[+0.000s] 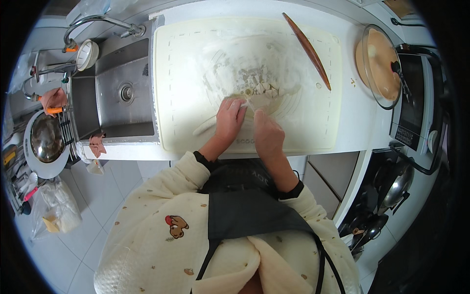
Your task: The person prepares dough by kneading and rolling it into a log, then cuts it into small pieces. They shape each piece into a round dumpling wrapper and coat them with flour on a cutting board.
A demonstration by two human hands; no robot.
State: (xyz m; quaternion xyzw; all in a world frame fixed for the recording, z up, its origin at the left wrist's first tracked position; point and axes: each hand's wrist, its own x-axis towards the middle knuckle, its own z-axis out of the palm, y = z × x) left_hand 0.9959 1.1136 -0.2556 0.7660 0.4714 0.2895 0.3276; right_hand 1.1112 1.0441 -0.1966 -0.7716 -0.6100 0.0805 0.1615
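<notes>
My left hand [230, 119] is closed over a rope of dough [204, 127], whose pale tail sticks out at the wrist's left side on the floury mat [318, 115]. Beside it, my right hand [269, 134] makes a fist around what looks like a knife [259, 101]; its flat blade points away from me, and its handle is hidden in the fingers. The two hands are close together, a small gap apart. Just beyond the blade lie several small cut dough pieces [266, 89], dusted with flour.
A tapered wooden rolling pin [308, 51] lies slanted at the mat's far right. Past it stands a bowl under a glass lid [384, 63], near a microwave [413, 105]. At the left are a steel sink [112, 122], a faucet [105, 20] and a dish rack [68, 132].
</notes>
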